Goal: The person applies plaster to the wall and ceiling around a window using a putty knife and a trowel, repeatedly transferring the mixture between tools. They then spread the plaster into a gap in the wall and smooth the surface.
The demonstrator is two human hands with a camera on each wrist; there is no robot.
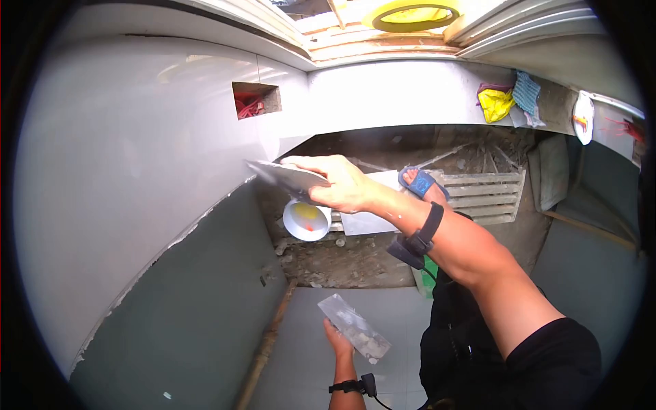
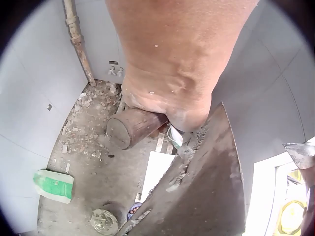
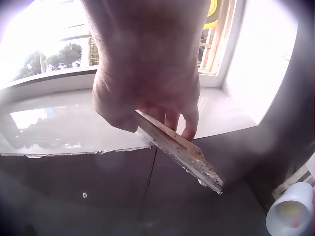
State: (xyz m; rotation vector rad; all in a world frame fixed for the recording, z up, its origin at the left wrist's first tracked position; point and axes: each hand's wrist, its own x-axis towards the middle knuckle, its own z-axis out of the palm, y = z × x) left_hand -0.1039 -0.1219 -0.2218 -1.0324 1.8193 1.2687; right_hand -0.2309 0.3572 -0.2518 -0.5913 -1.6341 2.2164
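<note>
I judge I'm mid-skim. My right hand clamps the trowel at the wall, near the pale coat's lower edge, its long axis roughly level and its tip pointing left. The next move calls for an even, flat-edged pull. My left hand grips the loaded blade low down.

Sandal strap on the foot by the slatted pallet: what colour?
Blue sandal strap, best in the head view.

White bucket on a rubble-strewn floor. Up and left of the bucket, a square wall recess holding red wires. Right of the bucket, a slatted grille. Far up-right of it, something yellow, perhaps a crumpled bag. Below the bucket, a brown pipe.
</note>
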